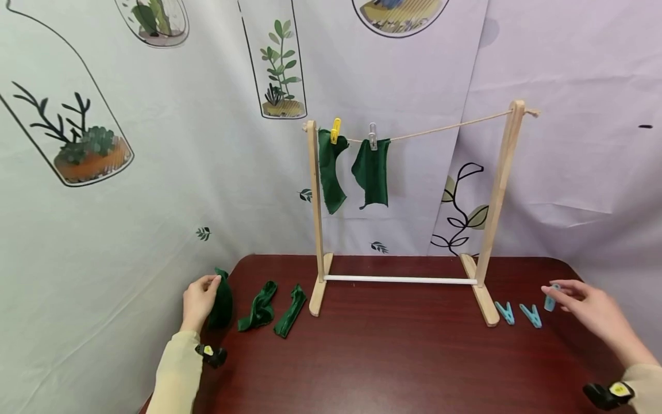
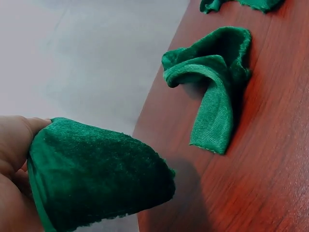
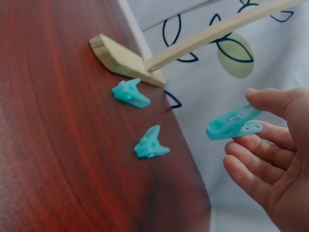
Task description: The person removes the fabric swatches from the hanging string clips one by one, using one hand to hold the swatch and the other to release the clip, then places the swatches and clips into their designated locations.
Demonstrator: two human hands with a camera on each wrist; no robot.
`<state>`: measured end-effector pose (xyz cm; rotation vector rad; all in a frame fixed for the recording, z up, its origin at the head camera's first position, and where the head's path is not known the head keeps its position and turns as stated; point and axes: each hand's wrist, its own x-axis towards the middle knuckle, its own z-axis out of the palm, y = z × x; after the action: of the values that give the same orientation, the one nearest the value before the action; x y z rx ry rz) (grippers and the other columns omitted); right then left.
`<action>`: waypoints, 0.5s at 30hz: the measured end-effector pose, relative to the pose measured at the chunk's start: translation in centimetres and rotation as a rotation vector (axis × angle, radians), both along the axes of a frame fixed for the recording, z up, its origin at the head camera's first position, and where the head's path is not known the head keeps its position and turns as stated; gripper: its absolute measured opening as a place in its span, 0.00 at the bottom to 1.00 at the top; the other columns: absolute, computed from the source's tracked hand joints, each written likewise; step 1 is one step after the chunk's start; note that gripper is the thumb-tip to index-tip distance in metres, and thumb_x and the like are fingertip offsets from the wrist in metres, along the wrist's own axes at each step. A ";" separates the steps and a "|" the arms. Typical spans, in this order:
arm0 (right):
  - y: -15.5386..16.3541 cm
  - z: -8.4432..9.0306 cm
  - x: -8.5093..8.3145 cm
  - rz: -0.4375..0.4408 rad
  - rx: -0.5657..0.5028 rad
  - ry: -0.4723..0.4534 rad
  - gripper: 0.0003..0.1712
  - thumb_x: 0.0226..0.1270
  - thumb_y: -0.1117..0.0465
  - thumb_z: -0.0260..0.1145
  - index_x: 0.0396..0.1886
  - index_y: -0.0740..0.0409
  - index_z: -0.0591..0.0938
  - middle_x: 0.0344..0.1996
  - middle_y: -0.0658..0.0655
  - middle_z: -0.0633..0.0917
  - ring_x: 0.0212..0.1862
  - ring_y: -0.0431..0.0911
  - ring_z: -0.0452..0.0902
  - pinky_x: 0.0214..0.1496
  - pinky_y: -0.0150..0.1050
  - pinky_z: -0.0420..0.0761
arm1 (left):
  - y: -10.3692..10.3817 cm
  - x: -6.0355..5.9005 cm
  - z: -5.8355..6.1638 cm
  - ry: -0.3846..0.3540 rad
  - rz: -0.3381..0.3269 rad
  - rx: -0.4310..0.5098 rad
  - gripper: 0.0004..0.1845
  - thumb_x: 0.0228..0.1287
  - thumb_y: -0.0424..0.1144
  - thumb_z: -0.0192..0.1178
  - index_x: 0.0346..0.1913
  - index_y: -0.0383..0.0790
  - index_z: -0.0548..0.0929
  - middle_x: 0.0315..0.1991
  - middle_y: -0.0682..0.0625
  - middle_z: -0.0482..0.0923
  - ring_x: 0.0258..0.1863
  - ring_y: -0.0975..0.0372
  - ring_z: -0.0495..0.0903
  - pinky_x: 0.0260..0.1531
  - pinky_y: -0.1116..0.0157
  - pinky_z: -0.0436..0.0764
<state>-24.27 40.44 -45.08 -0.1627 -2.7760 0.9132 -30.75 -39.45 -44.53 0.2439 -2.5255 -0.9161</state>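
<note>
At the table's left edge my left hand [image 1: 199,302] pinches a dark green cloth piece [image 2: 96,176], which hangs from thumb and fingers. Two more green cloth pieces lie on the table beside it, one crumpled [image 1: 258,310] and one narrow [image 1: 291,311]. On the right, my right hand [image 1: 595,307] holds a light blue clothespin [image 3: 234,123] between thumb and fingers, raised above the tabletop. Two similar blue clothespins [image 1: 505,313] [image 3: 152,143] rest on the table to its left.
A wooden stand [image 1: 499,195] with a rope [image 1: 445,131] stands at the back of the dark red table [image 1: 393,356]. From the rope hang two green cloths [image 1: 376,175], under a yellow clothespin [image 1: 335,131] and a clear one [image 1: 373,137]. A printed curtain [image 1: 207,115] covers the wall behind.
</note>
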 end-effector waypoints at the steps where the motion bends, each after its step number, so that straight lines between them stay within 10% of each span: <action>1: 0.1 -0.1 0.0 0.004 0.005 -0.008 0.40 0.72 0.40 0.62 0.60 0.74 0.75 0.40 0.71 0.86 0.29 0.43 0.83 0.29 0.35 0.72 | -0.1 0.0 -0.1 0.000 -0.003 -0.002 0.21 0.79 0.45 0.53 0.55 0.27 0.82 0.44 0.31 0.84 0.40 0.44 0.81 0.39 0.50 0.76; 15: 0.2 -2.3 0.0 0.106 0.010 -0.108 0.39 0.75 0.41 0.60 0.61 0.76 0.74 0.41 0.67 0.87 0.30 0.41 0.83 0.31 0.37 0.77 | 0.2 -0.6 -1.8 -0.083 -0.043 0.000 0.21 0.79 0.45 0.53 0.54 0.27 0.82 0.40 0.35 0.84 0.37 0.47 0.80 0.34 0.55 0.76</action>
<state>-24.26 40.65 -47.39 -0.0662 -2.9131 0.9417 -31.36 -39.26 -46.28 0.2322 -2.6161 -0.9409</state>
